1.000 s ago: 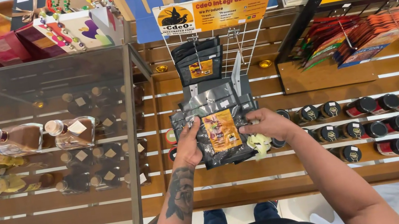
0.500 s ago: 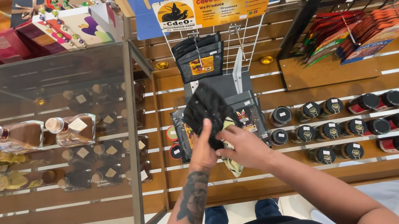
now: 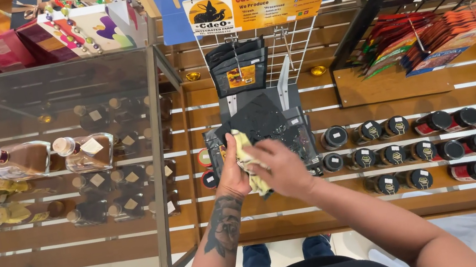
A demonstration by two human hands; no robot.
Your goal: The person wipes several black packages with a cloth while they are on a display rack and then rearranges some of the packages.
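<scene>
both hands point(image 3: 260, 168) wiping black pouch point(image 3: 258, 120)

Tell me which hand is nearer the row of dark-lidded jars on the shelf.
Right. The right hand holds a yellow cloth just left of the jars; the left hand sits further left, gripping a black pouch.

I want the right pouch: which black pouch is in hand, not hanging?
The black pouch held up by the left hand; the others hang on the wire rack.
</scene>
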